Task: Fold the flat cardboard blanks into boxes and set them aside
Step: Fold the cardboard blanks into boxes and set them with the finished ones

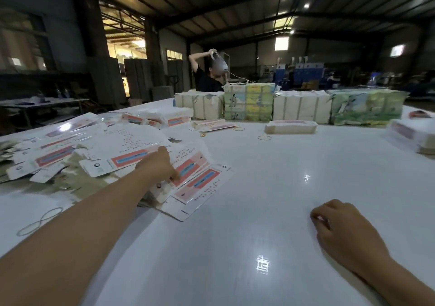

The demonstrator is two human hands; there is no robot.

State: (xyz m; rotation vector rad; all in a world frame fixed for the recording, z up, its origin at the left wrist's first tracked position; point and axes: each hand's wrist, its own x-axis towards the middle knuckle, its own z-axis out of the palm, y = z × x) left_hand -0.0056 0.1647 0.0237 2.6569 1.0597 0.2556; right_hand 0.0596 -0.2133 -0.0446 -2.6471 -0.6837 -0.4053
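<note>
A loose rubber band lies at your far left on the white table. Your left hand reaches into the spread pile of flat blanks, fingers on the top blank; its grip is hidden. Your right hand rests loosely curled on the table, holding nothing.

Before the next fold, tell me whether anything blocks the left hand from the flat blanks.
Nothing visible does. The left hand already rests on the spread of flat blanks; the right hand lies apart on the bare white table.
</note>
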